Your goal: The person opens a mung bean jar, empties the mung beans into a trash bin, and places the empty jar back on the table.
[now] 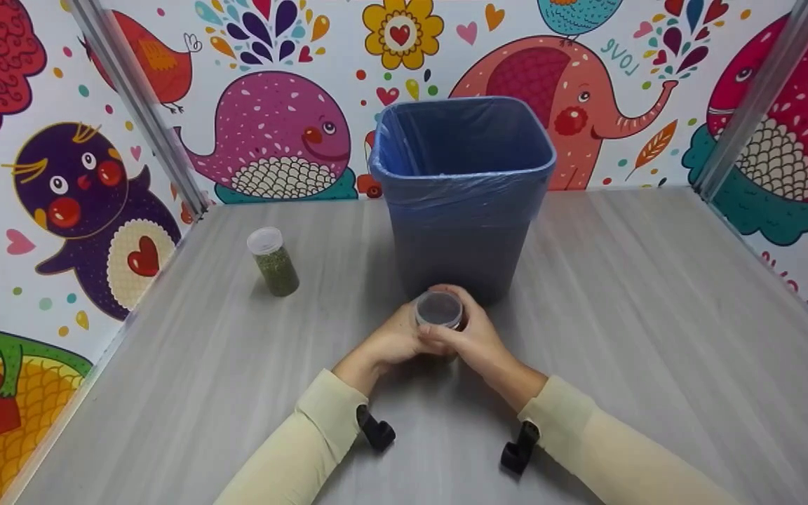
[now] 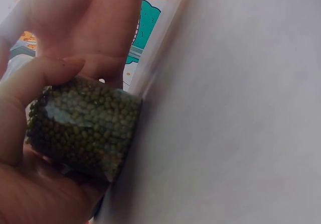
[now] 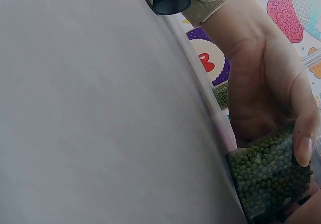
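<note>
Both hands are round one clear jar [image 1: 439, 309] of green beans, which stands on the table in front of the bin. My left hand [image 1: 398, 337] grips its left side, and my right hand [image 1: 477, 340] wraps its upper right, thumb across the near side by the rim. In the left wrist view the beans show through the jar [image 2: 85, 126], its base against the table; the left hand's fingers [image 2: 37, 78] curl at it. From the right wrist, the right thumb lies along the jar [image 3: 268, 174]. Whether a lid is on this jar, I cannot tell.
Behind the hands stands a grey bin [image 1: 456, 245] with a blue liner folded over its rim. To the left, a second jar [image 1: 278, 270] of green contents stands upright with a whitish lid. Printed cartoon panels [image 1: 285, 133] border the table's back and sides.
</note>
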`<state>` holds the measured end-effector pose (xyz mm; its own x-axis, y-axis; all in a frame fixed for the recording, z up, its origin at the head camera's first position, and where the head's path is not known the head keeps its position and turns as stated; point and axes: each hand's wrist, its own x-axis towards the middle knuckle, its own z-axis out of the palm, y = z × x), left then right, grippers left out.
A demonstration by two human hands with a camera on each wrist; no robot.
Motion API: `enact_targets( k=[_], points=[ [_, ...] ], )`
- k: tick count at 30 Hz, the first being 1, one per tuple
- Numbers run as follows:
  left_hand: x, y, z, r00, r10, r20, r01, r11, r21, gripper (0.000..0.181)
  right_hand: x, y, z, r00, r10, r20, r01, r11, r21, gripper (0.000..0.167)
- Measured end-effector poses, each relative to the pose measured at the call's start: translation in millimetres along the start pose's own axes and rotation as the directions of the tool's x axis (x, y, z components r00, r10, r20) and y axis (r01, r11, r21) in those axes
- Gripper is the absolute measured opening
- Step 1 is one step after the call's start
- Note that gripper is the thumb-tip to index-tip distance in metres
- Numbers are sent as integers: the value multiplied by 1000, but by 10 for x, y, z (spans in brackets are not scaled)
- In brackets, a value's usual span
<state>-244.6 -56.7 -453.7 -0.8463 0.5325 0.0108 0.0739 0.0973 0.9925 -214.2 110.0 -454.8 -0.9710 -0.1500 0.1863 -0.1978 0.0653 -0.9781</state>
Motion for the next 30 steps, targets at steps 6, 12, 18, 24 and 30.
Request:
enact_targets(
  k=[6,12,18,24,30],
  points=[
    [1,-16,-11,998,63,13,-63,998,20,75,-11,11,49,998,-7,-62,3,998,-56,78],
    [6,-21,-10,998,67,20,-68,998,13,80,-17,7,72,992,2,-126,-11,997,-72,77],
    [20,-21,-7,998,58,30,-59,998,20,85,-17,7,71,992,19,-127,-30,995,-91,75],
    [22,-21,-5,999,47,28,-47,999,6,83,-12,9,66,991,10,-132,-22,995,-94,73],
    [8,9,3,1000,27,7,-27,999,30,82,-13,14,51,994,8,-108,-17,997,-76,70]
  ],
)
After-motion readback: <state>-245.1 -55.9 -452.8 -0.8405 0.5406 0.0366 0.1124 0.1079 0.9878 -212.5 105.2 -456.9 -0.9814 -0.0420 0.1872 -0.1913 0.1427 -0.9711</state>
